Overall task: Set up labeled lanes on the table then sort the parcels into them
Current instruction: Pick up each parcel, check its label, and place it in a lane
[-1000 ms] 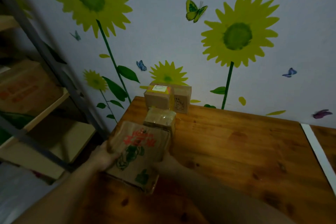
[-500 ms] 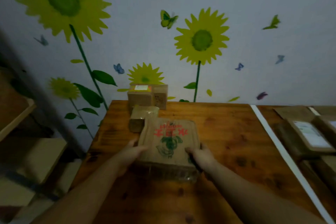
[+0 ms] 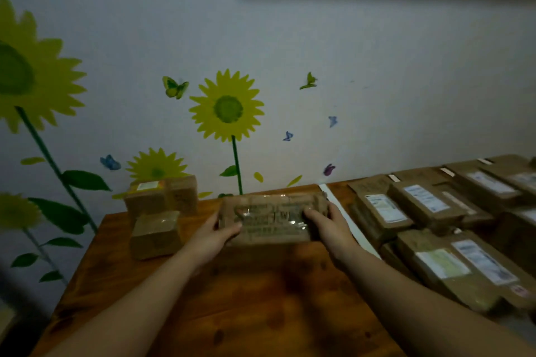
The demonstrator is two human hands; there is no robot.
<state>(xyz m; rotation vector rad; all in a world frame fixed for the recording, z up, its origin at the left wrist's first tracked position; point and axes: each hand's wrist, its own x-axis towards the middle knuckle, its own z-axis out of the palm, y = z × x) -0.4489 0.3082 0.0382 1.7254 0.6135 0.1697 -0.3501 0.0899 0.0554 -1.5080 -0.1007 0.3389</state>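
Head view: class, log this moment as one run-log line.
left hand: grips flat parcel, left end | right hand: grips right end | flat parcel: left of white tape | right of tape: labelled parcels

Your wooden desk (image 3: 261, 313) meets the wall at its far edge. On its left part you have a small brown box (image 3: 155, 236), and behind it two more boxes (image 3: 146, 203) sit side by side against the wall. A white strip (image 3: 348, 220) runs across the top. Right of it, labelled parcels (image 3: 464, 264) lie packed close in rows.
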